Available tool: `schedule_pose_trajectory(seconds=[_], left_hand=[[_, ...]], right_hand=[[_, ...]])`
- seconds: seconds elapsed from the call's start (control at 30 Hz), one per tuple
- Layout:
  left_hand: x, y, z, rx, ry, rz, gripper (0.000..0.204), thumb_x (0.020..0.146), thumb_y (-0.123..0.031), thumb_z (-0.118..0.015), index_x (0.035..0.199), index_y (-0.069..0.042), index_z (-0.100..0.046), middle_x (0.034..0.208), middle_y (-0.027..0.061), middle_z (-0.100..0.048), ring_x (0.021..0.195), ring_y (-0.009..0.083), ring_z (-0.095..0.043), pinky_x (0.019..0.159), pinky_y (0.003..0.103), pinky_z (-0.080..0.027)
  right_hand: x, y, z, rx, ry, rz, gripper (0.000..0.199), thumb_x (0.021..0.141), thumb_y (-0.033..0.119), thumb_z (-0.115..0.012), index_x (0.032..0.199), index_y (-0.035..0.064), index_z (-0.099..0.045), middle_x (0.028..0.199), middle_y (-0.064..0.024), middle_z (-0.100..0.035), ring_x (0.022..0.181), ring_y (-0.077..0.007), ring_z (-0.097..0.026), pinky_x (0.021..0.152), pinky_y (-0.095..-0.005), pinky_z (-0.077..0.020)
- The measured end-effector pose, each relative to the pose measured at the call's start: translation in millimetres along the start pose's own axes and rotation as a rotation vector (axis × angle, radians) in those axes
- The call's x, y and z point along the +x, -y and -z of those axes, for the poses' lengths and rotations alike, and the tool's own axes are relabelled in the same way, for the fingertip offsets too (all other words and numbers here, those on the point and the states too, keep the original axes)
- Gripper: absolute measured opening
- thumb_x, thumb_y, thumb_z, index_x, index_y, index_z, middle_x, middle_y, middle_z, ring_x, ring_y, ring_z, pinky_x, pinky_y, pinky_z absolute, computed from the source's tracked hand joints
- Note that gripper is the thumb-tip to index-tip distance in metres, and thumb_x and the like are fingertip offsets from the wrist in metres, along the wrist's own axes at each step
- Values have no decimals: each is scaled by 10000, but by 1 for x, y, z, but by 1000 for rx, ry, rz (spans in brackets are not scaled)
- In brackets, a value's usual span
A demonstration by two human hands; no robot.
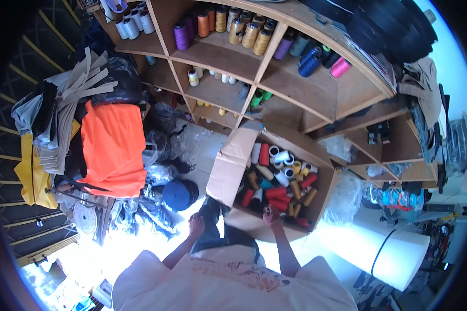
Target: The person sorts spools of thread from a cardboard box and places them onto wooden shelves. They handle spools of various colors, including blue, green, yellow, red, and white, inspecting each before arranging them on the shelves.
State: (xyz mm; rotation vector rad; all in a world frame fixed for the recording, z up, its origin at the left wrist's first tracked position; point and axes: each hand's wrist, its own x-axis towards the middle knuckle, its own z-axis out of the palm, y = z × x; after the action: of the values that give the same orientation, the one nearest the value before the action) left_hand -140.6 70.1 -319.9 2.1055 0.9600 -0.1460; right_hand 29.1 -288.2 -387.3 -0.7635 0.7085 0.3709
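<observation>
A cardboard box (321, 199) full of thread spools (277, 194) in red, white, tan, black and teal stands before me, its near-left flap (228, 173) folded outward. My right hand (271, 216) is at the box's near edge, over the spools. Its fingers are curled together at a small, partly dark thing too small to make out. To the left of the box, beside my leg, my left hand (196, 226) hangs with its fingers loosely bent and apart. I see nothing in it.
Wooden shelves (213, 54) with thread cones stand behind the box. On the left are orange fabric (114, 150), a dark blue round thing (177, 195) and plastic-wrapped bundles (155, 215). A large white roll (399, 259) with a dark band lies to the right, near clear plastic (343, 199).
</observation>
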Motion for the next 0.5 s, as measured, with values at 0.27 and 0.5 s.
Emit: schedule_pose_trajectory(seconds=[0.27,0.5], left_hand=[[15,31,59,172,195,98,235,811,-250,-588,885,-70,-720,996,228,-670,922,417,-645,812,491,-521],[48,-12,65,-89,74,50,166,818,-179,-605,852,-68,-724,772,142,-699,793,319,-692,743,415,-535]], right_hand=[[-47,18,-68,308,84,-338,136,850,150,-547,981,113,-545,878,-73,-557,680,-228,-522,551,-327,-424],[-14,15,-38,100,168,-458,46,842,115,-580,882,128,-563,748,-47,-562,530,-172,-485,499,-286,-403]])
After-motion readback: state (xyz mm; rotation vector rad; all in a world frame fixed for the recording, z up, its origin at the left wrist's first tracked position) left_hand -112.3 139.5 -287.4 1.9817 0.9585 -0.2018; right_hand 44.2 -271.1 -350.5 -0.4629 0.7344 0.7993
